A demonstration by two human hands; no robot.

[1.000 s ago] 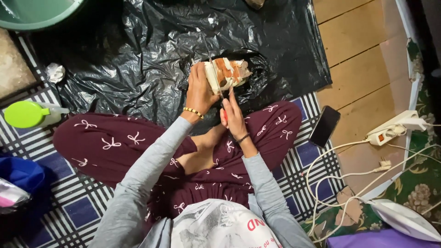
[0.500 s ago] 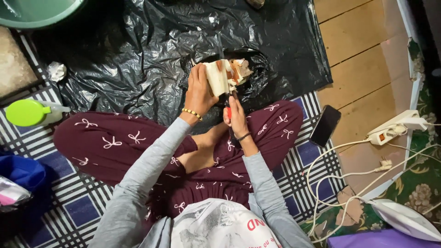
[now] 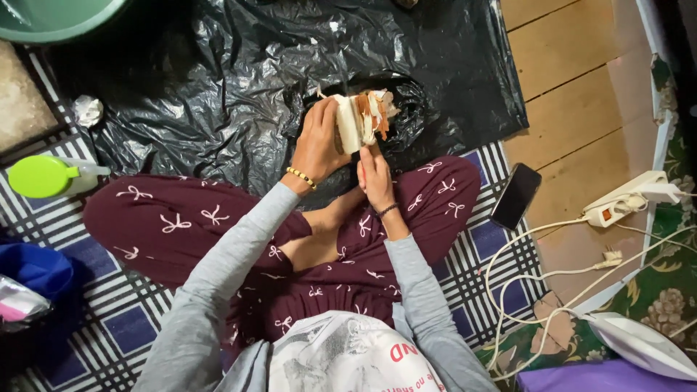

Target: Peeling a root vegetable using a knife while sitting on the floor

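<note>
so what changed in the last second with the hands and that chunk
The left hand keeps its grip on the pale chunk, now turned slightly more upright. The right hand has slid a little closer beneath it. The black plastic sheet, phone and green-capped bottle stayed put.

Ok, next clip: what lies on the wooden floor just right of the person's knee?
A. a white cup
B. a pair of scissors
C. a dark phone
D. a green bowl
C: a dark phone lies flat on the wooden floor at the edge of the checked mat.
</note>
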